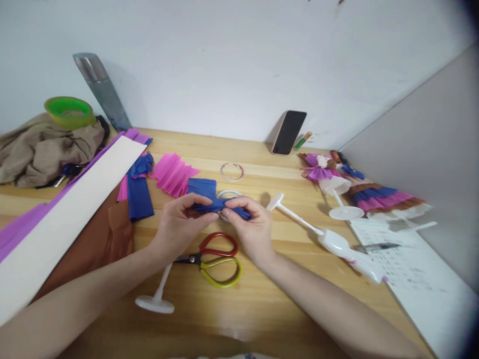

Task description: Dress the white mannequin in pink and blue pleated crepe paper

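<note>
Between both hands, above the middle of the table, is a piece of gathered blue crepe paper (218, 203). My left hand (183, 219) pinches its left part between thumb and fingers. The right part is pinched by my right hand (250, 224), with the thumbs close together. Behind the hands lie another blue paper piece (202, 186) and a roll of tape (229, 193), partly covered. Pleated pink paper (172, 174) lies to the left. Scissors (220, 253) with red and yellow handles rest just below the hands.
White stand (155, 303) near the front; white doll-like figure (337, 243) on its stand at right. Long white board (78, 214) over brown paper (101, 244) at left. Bracelet (232, 171), phone (289, 132), spray can (103, 92), green tape (70, 112) farther back. Paper-dressed figures (385, 194) and written sheet (407, 269) at right.
</note>
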`<state>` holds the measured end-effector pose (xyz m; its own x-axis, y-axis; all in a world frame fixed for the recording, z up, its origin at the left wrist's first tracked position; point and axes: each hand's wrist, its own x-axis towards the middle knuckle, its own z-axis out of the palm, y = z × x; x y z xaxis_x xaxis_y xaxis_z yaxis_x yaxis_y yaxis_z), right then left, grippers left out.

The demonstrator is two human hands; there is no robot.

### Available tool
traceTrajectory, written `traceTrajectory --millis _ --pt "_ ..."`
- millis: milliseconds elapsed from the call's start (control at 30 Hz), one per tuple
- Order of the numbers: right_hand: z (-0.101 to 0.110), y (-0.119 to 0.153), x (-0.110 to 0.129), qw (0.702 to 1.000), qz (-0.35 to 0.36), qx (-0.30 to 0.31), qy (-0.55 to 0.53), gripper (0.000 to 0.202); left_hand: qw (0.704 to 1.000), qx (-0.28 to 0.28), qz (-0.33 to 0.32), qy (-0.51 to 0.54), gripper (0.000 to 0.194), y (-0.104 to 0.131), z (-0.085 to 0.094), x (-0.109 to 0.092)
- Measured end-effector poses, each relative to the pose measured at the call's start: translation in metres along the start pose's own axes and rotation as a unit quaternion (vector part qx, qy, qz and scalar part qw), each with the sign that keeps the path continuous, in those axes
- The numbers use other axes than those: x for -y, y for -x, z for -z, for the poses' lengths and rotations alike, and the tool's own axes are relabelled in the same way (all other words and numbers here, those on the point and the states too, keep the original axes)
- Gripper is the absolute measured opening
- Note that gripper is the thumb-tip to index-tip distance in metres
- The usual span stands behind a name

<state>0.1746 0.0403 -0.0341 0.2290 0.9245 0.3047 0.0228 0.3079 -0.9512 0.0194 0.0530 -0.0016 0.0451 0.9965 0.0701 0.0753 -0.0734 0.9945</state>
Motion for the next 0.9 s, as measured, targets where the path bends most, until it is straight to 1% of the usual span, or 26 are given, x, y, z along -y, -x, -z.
traceTrajectory --millis 133,467,633,733,900 --pt "-0.0012 -0.0001 0.0019 1.000 0.000 -0.004 0.007 0.007 0.999 -0.019 -0.018 -0.033 0.020 0.0002 -0.0003 0.0017" --pt "-0.0012 0.0003 0.0007 1.000 -0.014 -0.001 0.000 0.007 0.995 -0.026 -0.057 -0.072 0.019 0.0006 0.0010 0.0024" --pt "-0.0021 0.0002 0.0012 1.000 -0.017 -0.009 -0.002 0.008 0.995 -0.032 -0.070 -0.067 0.016 0.0019 0.0001 0.0018" --pt "-0.0020 0.0006 0.0007 1.000 -0.024 -0.007 -0.009 0.008 0.996 -0.032 -0.064 -0.059 0.018 0.0030 0.0002 0.0040" --pt "-0.0012 0.0012 -0.0008 1.000 -0.026 -0.003 -0.010 0.010 0.997 -0.008 -0.060 -0.041 0.019 0.0037 0.0009 0.0089"
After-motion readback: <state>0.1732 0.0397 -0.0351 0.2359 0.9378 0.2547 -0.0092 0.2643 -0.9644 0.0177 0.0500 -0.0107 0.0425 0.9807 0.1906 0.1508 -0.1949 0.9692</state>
